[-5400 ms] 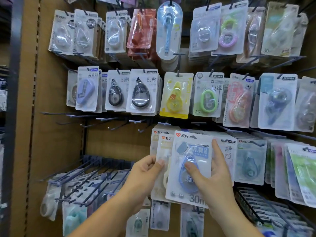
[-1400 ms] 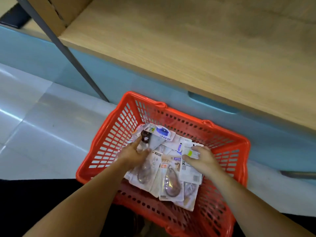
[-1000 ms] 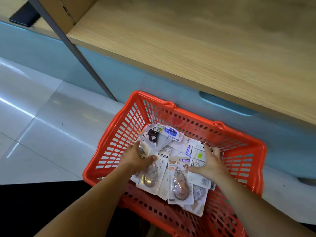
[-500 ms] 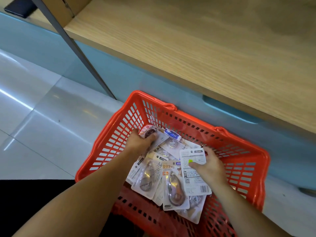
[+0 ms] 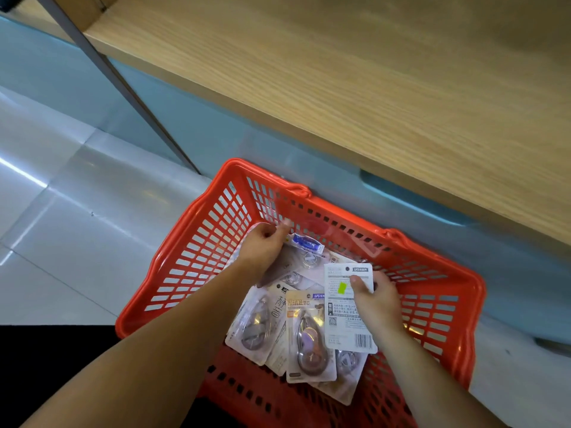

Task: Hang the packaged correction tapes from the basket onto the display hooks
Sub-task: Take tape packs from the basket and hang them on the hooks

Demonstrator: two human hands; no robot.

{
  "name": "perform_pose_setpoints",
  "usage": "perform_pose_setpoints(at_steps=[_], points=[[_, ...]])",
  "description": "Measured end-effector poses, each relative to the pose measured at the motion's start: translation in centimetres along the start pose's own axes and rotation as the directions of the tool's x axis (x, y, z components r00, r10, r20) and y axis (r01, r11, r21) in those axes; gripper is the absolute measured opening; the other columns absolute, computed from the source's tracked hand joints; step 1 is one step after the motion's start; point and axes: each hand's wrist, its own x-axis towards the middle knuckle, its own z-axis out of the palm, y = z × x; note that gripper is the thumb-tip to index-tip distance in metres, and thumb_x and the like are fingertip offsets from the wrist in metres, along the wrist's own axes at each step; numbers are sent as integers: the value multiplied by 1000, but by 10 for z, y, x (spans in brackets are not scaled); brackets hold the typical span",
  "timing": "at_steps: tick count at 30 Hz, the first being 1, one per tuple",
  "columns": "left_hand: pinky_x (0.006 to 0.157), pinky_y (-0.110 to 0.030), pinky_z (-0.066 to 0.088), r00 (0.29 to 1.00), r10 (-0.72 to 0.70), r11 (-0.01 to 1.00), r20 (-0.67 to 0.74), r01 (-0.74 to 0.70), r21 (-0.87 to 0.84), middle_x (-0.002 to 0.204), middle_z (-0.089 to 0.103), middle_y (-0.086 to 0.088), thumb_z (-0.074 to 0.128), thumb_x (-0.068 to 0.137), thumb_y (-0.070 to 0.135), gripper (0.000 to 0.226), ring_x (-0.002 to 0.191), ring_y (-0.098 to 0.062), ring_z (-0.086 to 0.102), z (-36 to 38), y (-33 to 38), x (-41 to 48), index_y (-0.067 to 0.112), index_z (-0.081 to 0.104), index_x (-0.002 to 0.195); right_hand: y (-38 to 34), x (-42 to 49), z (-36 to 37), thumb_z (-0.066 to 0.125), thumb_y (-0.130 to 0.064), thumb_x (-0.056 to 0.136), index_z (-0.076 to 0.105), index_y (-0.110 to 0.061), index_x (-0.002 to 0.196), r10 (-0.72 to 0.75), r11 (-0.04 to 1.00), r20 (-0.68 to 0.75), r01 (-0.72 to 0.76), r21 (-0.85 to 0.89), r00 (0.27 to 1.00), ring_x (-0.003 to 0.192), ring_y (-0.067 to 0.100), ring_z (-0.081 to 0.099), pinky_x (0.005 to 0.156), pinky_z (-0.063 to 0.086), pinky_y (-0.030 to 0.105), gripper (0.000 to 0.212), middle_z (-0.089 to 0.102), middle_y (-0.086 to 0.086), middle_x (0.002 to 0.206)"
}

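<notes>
View from my head, looking down. Largest to smallest:

(a) Wooden shelf [image 5: 370,88], filling the far and right of the scene, with a pale blue base panel [image 5: 216,128] under it and a grey metal upright [image 5: 117,84] slanting across at far left.

(b) Glossy tiled floor [image 5: 61,227] at left, with a black area [image 5: 46,366] at near left.

(c) Red basket [image 5: 197,261] with slotted walls, standing on the floor just beside the base panel. The packaged correction tapes [image 5: 296,279] lie in a loose, overlapping heap on its bottom.

(d) My two bare forearms reach into the basket from the near edge.

(e) Barcode pack [image 5: 346,322], a white card turned back side up, with a yellow-green sticker. It lies at the right of the heap, partly over the orange-headed pack [image 5: 309,338], whose brownish tape faces up. A grey-tape pack [image 5: 256,325] lies just to the left.

(f) My right hand [image 5: 375,299] pinches the barcode pack, thumb on its upper face and fingers hidden beneath.

(g) My left hand [image 5: 262,247], at the far left of the heap, has its fingers curled around the far-left pack [image 5: 248,237], which it mostly hides.

(h) Blue-tape pack [image 5: 306,242], just right of my left hand.
</notes>
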Motion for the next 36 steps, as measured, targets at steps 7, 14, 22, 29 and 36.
perform_pose_setpoints(at_steps=[7, 14, 22, 29, 36], points=[[110, -45, 49, 995, -18, 896, -95, 58, 440, 142, 59, -2, 84, 64, 74, 103, 130, -27, 56, -2, -32, 9, 26, 46, 147, -17, -8, -6, 59, -23, 103, 61, -21, 100, -130, 989, -63, 134, 56, 989, 84, 17, 66, 78, 49, 36, 4, 69, -5, 89], [113, -26, 40, 997, 56, 961, 58, -69, 268, 159, 47, 0, 102, 56, 44, 132, 141, -18, 49, -13, -41, -5, 17, 28, 162, -30, -5, 9, 59, -22, 103, 65, -23, 99, -224, 974, 93, 219, 61, 970, 89, 13, 66, 76, 49, 32, 6, 70, -6, 94], [110, -28, 46, 994, 103, 995, -47, -102, 15, 158, 37, 4, 103, 57, 15, 122, 140, -16, 47, -28, -45, -10, 24, 36, 158, -21, 6, 29, 61, -37, 100, 66, -34, 108, -146, 988, 251, 155, -15, 957, 95, 16, 72, 89, 58, 44, 10, 76, -8, 99], [72, -32, 65, 999, -41, 938, -12, 34, -345, 111, 79, -9, 88, 76, -5, 47, 89, -14, 79, -24, -35, -22, 13, 67, 115, -34, 4, 41, 62, -38, 100, 62, -39, 94, -160, 985, 264, 169, -14, 951, 86, 16, 70, 74, 55, 36, 7, 74, -9, 90], [70, -32, 65, 994, 87, 941, 71, -59, -332, 102, 81, -2, 69, 97, 1, 29, 90, -18, 79, -36, -12, -37, 24, 66, 115, -59, -5, 41, 56, -37, 103, 56, -36, 95, -203, 979, 262, 201, 35, 943, 89, 22, 71, 81, 58, 46, 8, 74, -4, 93]])
